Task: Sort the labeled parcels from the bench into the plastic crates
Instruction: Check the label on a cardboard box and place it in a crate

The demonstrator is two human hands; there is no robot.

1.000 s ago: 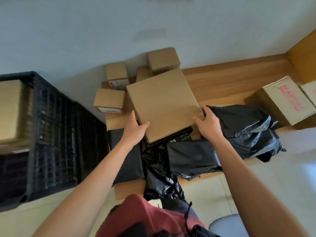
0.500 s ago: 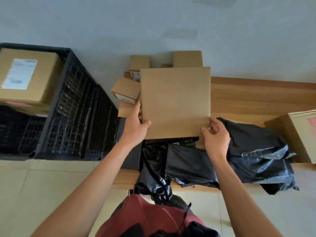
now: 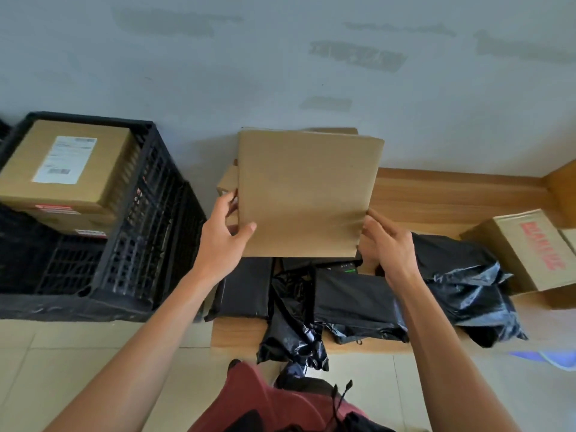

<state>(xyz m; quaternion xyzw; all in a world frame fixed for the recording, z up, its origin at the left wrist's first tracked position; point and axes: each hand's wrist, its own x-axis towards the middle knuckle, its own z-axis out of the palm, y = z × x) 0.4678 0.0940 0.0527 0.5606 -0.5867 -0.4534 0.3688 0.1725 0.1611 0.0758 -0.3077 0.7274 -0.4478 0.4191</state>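
The left hand (image 3: 223, 236) is gripping the flat carton (image 3: 307, 194) at its 8 o'clock corner, thumb lying across the front face and fingers curling behind the edge. The right hand (image 3: 388, 246) is holding the carton's 4 o'clock corner, fingers bent along the edge; how far its thumb is wrapping behind cannot be told. The two hands are staying apart, one on each lower corner. The carton is hanging tilted above the bench (image 3: 452, 198), covering smaller boxes behind it. Black bags (image 3: 461, 285) are lying on the bench at 6 o'clock of the carton, just beneath the hands. A black crate (image 3: 149, 244) is sitting at 9 o'clock, holding a labeled box (image 3: 67, 165). A red-printed box (image 3: 530, 247) is resting at 3 o'clock.
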